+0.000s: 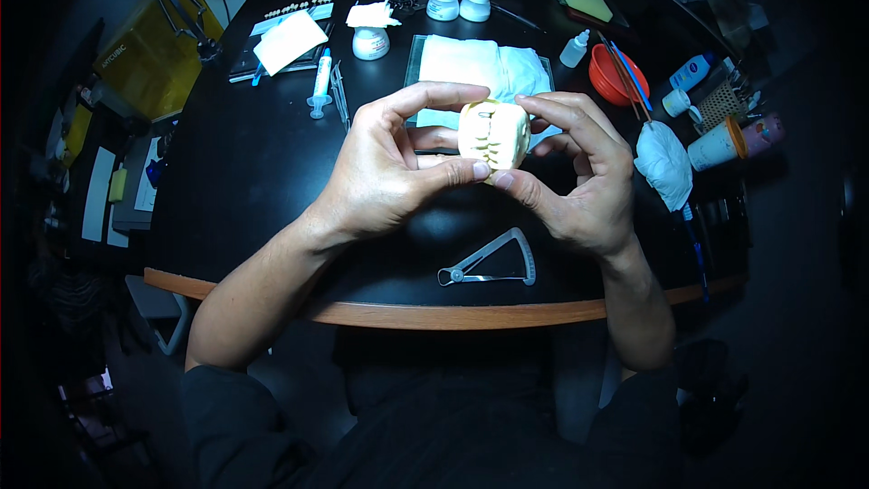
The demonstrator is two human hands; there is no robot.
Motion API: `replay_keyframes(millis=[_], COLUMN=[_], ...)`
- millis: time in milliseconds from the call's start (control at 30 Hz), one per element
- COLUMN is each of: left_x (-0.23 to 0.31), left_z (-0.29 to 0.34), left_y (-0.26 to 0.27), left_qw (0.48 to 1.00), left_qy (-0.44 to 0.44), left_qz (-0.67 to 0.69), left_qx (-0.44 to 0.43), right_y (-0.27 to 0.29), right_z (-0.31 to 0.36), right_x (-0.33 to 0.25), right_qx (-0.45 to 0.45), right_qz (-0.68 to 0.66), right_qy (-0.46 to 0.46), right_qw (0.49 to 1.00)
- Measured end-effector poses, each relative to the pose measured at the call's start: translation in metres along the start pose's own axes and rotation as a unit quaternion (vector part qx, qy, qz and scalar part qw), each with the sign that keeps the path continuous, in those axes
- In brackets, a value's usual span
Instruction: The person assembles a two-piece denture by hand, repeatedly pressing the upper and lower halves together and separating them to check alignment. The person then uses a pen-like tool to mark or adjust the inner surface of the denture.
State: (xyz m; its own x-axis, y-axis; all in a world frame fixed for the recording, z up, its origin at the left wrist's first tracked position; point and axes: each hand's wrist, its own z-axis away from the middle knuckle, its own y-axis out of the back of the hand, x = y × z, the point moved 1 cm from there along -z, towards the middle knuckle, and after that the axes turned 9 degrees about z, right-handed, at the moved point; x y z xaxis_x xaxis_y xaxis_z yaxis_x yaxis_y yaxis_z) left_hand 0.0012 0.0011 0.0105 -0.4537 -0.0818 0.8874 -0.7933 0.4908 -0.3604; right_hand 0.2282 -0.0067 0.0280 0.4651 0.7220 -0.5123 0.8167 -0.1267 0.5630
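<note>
Between my two hands, raised over the desk, is a pale yellow dental cast (494, 134) with tooth shapes along its side. My left hand (391, 149) grips its left side, index finger on top and thumb at the lower edge. From the right, my right hand (579, 158) closes on it with fingertips at the upper edge and thumb below. Some fingers of both hands are partly hidden behind the cast. Nearer to me, a metal caliper gauge (489, 261) with a curved scale lies flat on the desk.
White tissue (457, 63) lies on a glass slab behind the cast. To the left are a syringe (321, 86), tweezers (339, 95) and a lidded jar (370, 43). At right stand a red bowl (608, 77), brushes and a tissue bundle (664, 166). A wooden edge (453, 315) borders the black desk.
</note>
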Motion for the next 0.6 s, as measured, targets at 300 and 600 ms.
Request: replay_keyframes(millis=[300,600], left_x=[-0.0007,0.0041], left_z=[-0.0010,0.0010], left_y=[0.0038,0.0005], left_qw=[0.999,0.990], left_qy=[-0.005,-0.098], left_qz=[0.038,-0.101], left_qx=[0.002,0.000], right_y=[0.0020,0.0028], right_z=[-0.0019,-0.0010], right_x=[0.0008,0.0014], right_qx=[-0.002,0.016], right_qz=[-0.014,-0.035], right_qy=[0.021,0.055], right_qw=[1.000,0.998])
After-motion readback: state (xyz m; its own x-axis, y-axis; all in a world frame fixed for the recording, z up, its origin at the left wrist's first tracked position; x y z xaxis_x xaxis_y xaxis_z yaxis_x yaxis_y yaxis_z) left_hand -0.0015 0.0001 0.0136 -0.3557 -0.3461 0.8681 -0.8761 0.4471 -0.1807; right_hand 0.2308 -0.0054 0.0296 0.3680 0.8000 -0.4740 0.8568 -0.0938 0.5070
